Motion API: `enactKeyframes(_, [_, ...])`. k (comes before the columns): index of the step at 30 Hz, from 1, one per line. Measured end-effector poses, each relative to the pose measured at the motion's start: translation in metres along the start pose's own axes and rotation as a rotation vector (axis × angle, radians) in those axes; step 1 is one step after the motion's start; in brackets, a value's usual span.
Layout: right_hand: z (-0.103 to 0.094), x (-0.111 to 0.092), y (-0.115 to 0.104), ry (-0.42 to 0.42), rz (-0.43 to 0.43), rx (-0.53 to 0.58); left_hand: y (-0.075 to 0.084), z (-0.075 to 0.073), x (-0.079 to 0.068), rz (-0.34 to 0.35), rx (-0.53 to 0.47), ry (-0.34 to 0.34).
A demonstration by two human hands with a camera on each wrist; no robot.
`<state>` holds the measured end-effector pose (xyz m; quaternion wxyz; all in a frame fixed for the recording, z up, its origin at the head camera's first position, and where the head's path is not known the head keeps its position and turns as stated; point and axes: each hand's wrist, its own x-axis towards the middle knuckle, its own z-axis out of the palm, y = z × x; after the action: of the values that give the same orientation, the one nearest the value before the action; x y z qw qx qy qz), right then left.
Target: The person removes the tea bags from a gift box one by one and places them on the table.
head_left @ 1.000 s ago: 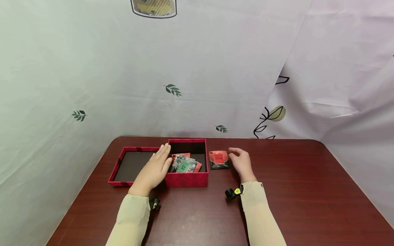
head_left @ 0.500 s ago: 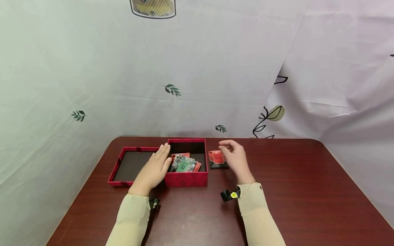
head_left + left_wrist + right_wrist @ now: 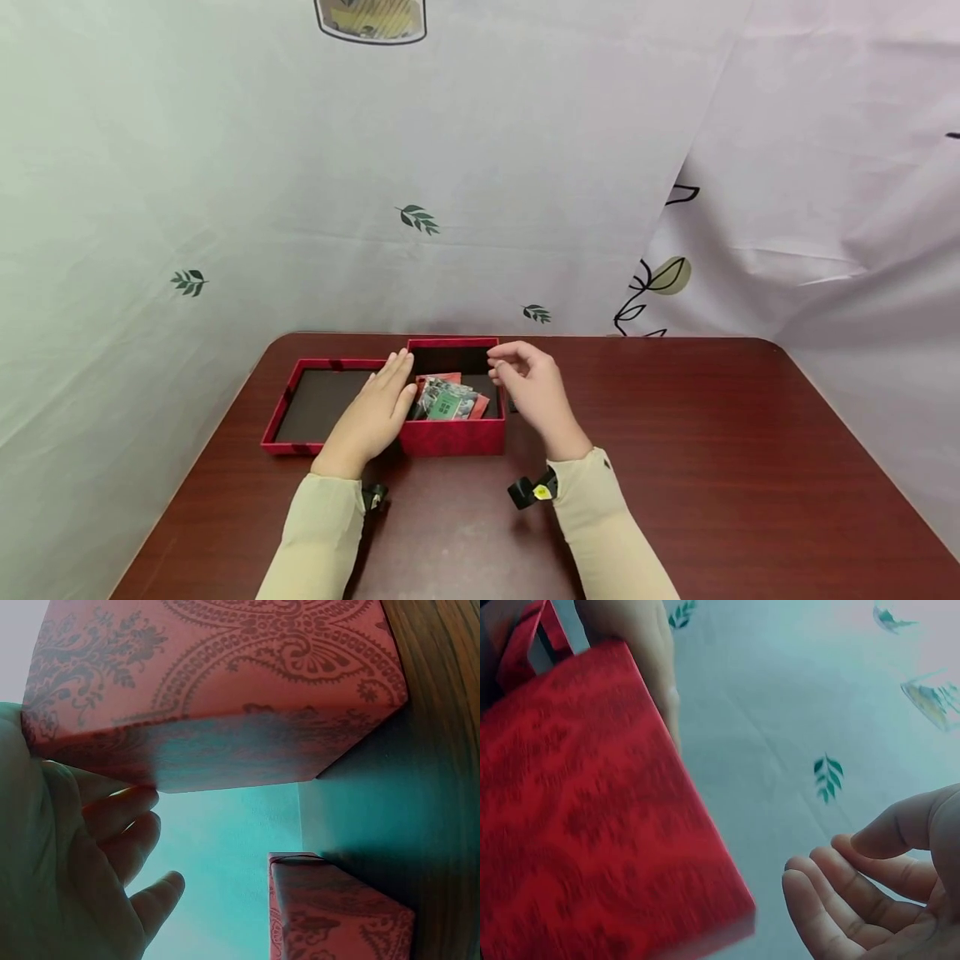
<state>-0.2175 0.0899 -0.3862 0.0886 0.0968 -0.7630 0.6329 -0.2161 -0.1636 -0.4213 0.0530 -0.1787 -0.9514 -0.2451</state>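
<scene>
My left hand (image 3: pixel 367 417) rests on the left rim of a red patterned box (image 3: pixel 453 438), its fingers straight. Inside lie several small flat packets, among them a green and grey one (image 3: pixel 448 402) on top of red ones. At the box's right rim hovers my right hand (image 3: pixel 538 396), fingers loosely bent with nothing between them; the right wrist view shows these fingers (image 3: pixel 855 889) apart from the box wall (image 3: pixel 607 802). Beneath the right hand, the loose packet on the table is almost wholly hidden, with just a dark corner (image 3: pixel 513 406) showing.
To the left of the box lies its shallow red-rimmed lid (image 3: pixel 318 408), dark inside face up. Everything stands near the back edge of a dark reddish wooden table (image 3: pixel 712 467). A pale printed cloth (image 3: pixel 480 167) hangs behind.
My right hand has moved left from beside the loose packet, passing over it to the box's right rim, and now covers the packet. My left hand has stayed in place.
</scene>
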Motion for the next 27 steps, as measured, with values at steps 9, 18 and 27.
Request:
enactKeyframes(9, [0.033, 0.005, 0.004, -0.075, 0.019, -0.027, 0.0, -0.002, -0.001, 0.007, -0.021, 0.006])
enactKeyframes(18, [0.047, 0.02, 0.005, -0.209, 0.009, -0.412, 0.0, -0.004, -0.002, -0.011, -0.011, 0.007])
enactKeyframes(27, [0.057, 0.044, -0.003, -0.477, 0.036, -0.74, 0.0, -0.003, -0.001, 0.0, -0.017, 0.006])
